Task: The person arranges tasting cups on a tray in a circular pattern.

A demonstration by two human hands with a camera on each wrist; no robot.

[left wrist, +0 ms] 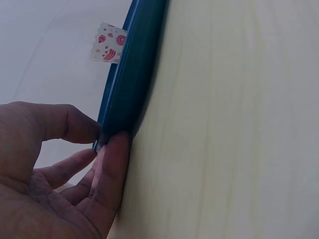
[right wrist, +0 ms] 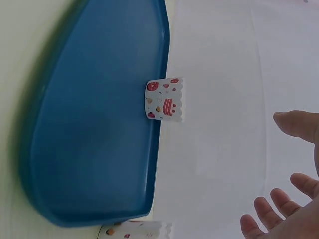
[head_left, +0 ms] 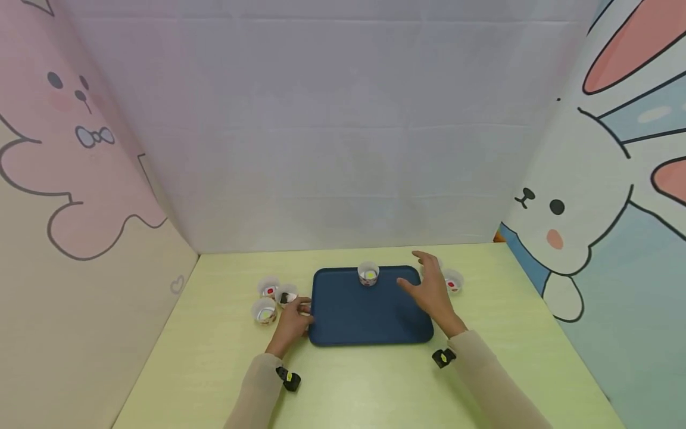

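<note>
A dark blue tray (head_left: 370,319) lies on the table, with one printed paper cup (head_left: 368,277) at its far edge and something yellow inside the cup. My left hand (head_left: 291,325) pinches the tray's left rim; the left wrist view has the thumb (left wrist: 75,124) on one side of the rim and the fingers on the other. Over the tray's right end hovers my right hand (head_left: 433,296), its fingers spread and nothing held. In the right wrist view that hand (right wrist: 294,209) is apart from the tray (right wrist: 99,124) and the cup (right wrist: 163,99).
Left of the tray, close to my left hand, stand several paper cups (head_left: 264,313), one with a red piece and one with a dark piece inside. Beyond the tray's right side is another cup (head_left: 453,282) holding a red piece, and one more is mostly hidden behind my right hand.
</note>
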